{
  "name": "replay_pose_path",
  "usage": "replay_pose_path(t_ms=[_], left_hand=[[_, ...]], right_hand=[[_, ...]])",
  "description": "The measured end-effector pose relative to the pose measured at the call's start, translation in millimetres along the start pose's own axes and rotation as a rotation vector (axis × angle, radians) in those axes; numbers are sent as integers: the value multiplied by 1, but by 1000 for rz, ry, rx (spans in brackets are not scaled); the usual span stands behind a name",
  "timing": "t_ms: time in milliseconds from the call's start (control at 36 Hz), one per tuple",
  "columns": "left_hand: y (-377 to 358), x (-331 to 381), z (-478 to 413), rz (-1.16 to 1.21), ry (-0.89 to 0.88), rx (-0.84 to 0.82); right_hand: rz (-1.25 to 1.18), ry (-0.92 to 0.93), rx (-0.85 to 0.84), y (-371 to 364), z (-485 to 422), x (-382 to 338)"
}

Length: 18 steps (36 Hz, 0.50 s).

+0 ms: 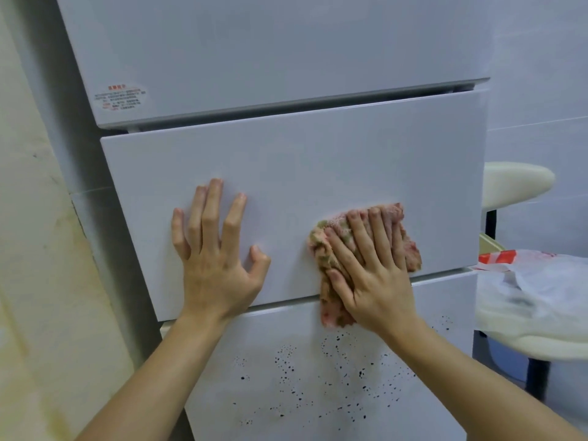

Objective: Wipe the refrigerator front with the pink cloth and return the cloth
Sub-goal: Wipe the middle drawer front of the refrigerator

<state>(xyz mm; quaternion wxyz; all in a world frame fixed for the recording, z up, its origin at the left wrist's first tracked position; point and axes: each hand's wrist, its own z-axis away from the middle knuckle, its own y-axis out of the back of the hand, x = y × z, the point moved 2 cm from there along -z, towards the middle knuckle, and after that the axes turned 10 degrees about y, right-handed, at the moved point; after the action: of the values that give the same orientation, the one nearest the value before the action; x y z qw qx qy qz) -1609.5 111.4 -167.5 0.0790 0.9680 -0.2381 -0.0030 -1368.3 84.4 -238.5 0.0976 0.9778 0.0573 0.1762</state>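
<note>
The white refrigerator front (286, 160) fills the view, with an upper door, a middle drawer panel and a lower panel. My right hand (366, 275) lies flat with straight fingers on the pink cloth (410, 249), pressing it against the lower right of the middle panel. The cloth's bottom edge hangs over the gap onto the lower panel. My left hand (216, 259) rests flat with spread fingers on the same middle panel, to the left of the cloth. Dark specks (318, 377) are scattered across the lower panel.
A red-lettered sticker (122, 97) sits on the upper door's lower left. A stained cream wall (38, 249) stands at the left. At the right are a white stool seat (515, 183) and a white bag with red print (534, 281) on another seat.
</note>
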Motion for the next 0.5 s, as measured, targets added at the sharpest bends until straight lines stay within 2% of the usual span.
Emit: replay_pose_path(t_ms=[194, 389, 500], left_hand=[[-5, 23, -2, -17, -48, -16], [-13, 34, -4, 17, -32, 15], [-16, 40, -4, 32, -3, 32]], right_hand=[[-27, 2, 10, 11, -24, 20], [-17, -242, 151, 32, -112, 67], [1, -311, 188, 31, -122, 65]])
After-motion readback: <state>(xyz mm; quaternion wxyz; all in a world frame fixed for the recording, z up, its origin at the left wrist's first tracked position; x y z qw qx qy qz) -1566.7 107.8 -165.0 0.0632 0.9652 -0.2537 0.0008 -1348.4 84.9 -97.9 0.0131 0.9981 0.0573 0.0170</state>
